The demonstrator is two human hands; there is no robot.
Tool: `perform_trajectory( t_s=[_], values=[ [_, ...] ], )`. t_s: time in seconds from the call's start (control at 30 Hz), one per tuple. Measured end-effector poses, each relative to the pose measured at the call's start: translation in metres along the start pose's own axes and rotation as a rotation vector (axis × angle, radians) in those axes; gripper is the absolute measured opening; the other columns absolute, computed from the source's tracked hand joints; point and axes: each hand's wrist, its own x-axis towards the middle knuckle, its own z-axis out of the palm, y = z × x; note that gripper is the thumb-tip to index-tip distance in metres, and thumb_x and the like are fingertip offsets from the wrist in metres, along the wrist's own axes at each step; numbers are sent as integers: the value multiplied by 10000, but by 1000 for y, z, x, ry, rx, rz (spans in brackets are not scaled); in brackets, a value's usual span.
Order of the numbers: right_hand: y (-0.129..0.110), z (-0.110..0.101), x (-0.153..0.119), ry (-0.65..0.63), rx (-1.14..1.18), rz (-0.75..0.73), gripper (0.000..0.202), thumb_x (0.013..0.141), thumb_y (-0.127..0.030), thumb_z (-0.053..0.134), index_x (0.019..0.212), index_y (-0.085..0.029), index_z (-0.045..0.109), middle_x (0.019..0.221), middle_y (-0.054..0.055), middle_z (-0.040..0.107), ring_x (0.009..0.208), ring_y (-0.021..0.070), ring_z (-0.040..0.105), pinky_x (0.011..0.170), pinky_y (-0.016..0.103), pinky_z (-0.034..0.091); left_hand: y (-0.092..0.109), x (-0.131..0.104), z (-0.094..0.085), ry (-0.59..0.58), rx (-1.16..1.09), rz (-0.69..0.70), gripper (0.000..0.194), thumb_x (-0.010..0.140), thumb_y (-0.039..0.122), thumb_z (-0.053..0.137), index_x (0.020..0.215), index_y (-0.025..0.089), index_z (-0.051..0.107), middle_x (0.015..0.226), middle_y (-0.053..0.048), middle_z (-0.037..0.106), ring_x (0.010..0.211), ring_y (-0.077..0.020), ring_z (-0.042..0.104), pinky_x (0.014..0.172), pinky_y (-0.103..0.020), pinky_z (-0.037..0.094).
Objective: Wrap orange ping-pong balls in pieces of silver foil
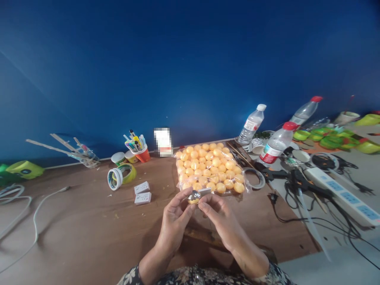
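A small shiny silver ball [194, 196], yellowish on its underside, is held up in front of me between both hands. My left hand [175, 217] is closed on its left side, with thumb and fingertips pinching it. From the right, my right hand [221, 217] has its thumb and bent fingers closed at the ball's edge. A white strip-like piece [205, 191] shows just behind the right fingers; whether they touch it I cannot tell. Beyond the hands lies a clear plastic bag of yellow-orange balls [208, 166], with several balls in it.
Two small white boxes [143, 198] lie left of my hands, near tape rolls [115, 179] and a cup of pens [141, 153]. To the right are plastic bottles [251, 124], a glue gun [305, 184], a power strip [344, 196] and loose cables. A white cable [36, 221] lies far left.
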Motion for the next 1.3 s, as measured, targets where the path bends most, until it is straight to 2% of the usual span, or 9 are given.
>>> perform_trajectory(
  t_s=[0.2, 0.5, 0.67, 0.73, 0.83, 0.9, 1.0, 1.07, 1.3],
  values=[
    [-2, 0, -2, 4, -36, -25, 274, 735, -433, 722, 703, -182, 620, 611, -32, 512, 569, 109, 410, 526, 221, 352, -1, 1, 0, 17, -9, 2, 416, 727, 225, 756, 1133, 186, 676, 1242, -128, 653, 1194, -305, 558, 1013, -408, 436],
    [-1, -1, -5, -25, -43, -30, 275, 778, -419, 688, 711, -170, 591, 616, -38, 484, 579, 101, 366, 528, 217, 312, -4, 2, -1, -7, 53, 89, 341, 766, 223, 721, 1103, 198, 674, 1242, -107, 656, 1172, -285, 583, 1030, -442, 429],
    [-2, 0, -6, -36, -14, -28, 273, 796, -414, 670, 697, -178, 576, 602, -38, 478, 591, 111, 394, 554, 221, 348, -2, 1, -1, 13, 90, 127, 318, 755, 225, 728, 1071, 199, 694, 1235, -99, 663, 1195, -280, 569, 1046, -433, 419],
    [-3, 1, -7, -24, -9, -47, 253, 797, -400, 672, 705, -181, 585, 655, -19, 526, 642, 126, 443, 607, 232, 390, 0, 0, 0, 26, 104, 137, 316, 744, 231, 736, 1056, 198, 703, 1227, -97, 669, 1194, -278, 572, 1042, -423, 427],
    [-4, 3, -7, -9, -2, -101, 227, 788, -364, 688, 684, -181, 602, 899, 30, 617, 787, 153, 509, 783, 279, 431, 2, 0, 2, 39, 130, 156, 309, 732, 229, 745, 1038, 203, 715, 1192, -89, 691, 1175, -264, 590, 1032, -395, 443],
    [-4, 4, -7, -27, 38, -90, 223, 790, -340, 691, 660, -184, 600, 982, 32, 629, 772, 144, 513, 853, 302, 422, 3, 0, 2, 47, 138, 167, 288, 725, 223, 750, 1011, 208, 725, 1168, -84, 704, 1153, -256, 608, 1017, -377, 461],
    [-4, 4, -7, -51, 114, -40, 206, 791, -317, 697, 658, -193, 600, 933, 15, 652, 647, 115, 481, 843, 310, 430, 2, 0, 2, 45, 128, 184, 267, 725, 212, 750, 991, 225, 731, 1167, -71, 707, 1136, -245, 622, 998, -358, 480],
    [-4, 3, -7, -60, 140, -38, 194, 787, -306, 703, 660, -196, 608, 938, 12, 663, 631, 112, 479, 841, 311, 432, 2, -1, 2, 35, 124, 194, 270, 733, 205, 743, 1001, 237, 728, 1181, -65, 701, 1146, -238, 616, 1004, -352, 475],
    [-7, 1, -8, -108, 154, -64, 189, 800, -294, 691, 656, -196, 617, 991, 34, 669, 841, 169, 549, 898, 324, 400, 2, -2, 1, 0, 145, 209, 274, 760, 196, 717, 1031, 240, 717, 1218, -66, 683, 1170, -236, 600, 1034, -367, 448]
  ],
)
